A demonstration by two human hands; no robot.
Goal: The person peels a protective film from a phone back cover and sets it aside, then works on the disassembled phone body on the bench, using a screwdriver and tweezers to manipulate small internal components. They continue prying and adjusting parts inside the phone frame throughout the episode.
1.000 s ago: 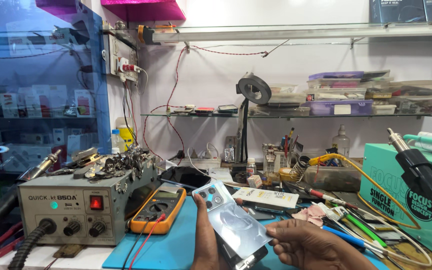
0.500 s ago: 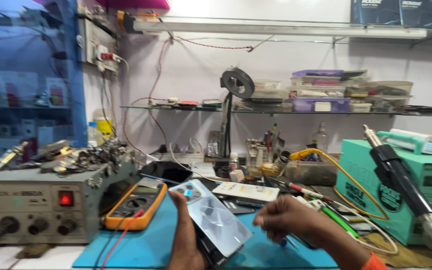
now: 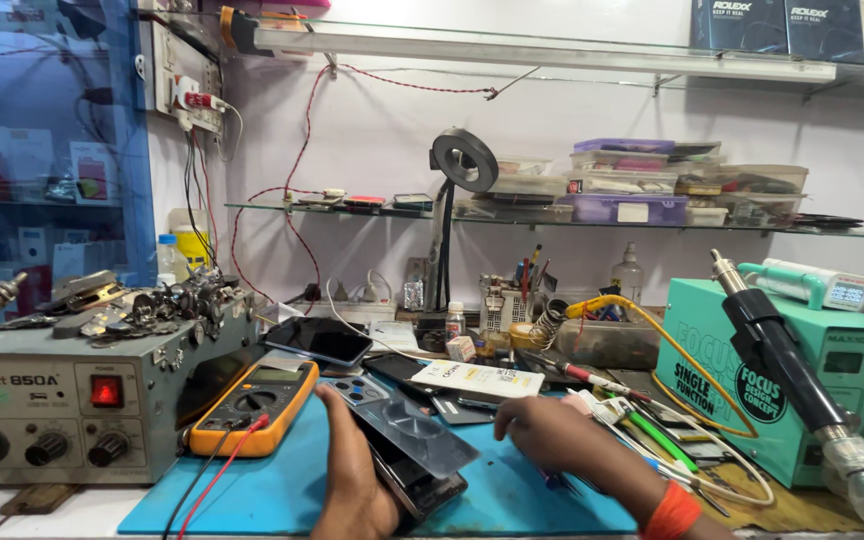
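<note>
The left hand (image 3: 352, 470) grips a dark smartphone (image 3: 414, 472) by its near edge, thumb along the side, holding it tilted just above the blue mat (image 3: 272, 490) on the bench. A thin grey back panel or film (image 3: 414, 440) lies across the phone; which of the 2 it is, the view does not settle. The right hand (image 3: 552, 435) rests palm-down on the mat beside the phone, fingers loosely curled and holding nothing that shows.

The phone looks stiff, smooth and light, with glass that would crack if dropped; its long edges seem the safest hold, away from the loose panel.

A white rectangular box with black print (image 3: 479, 379) lies just behind the hands. At the right stands a teal machine with a round dark label (image 3: 764, 392). Dark blue boxes (image 3: 752, 22) sit on the top shelf.
</note>
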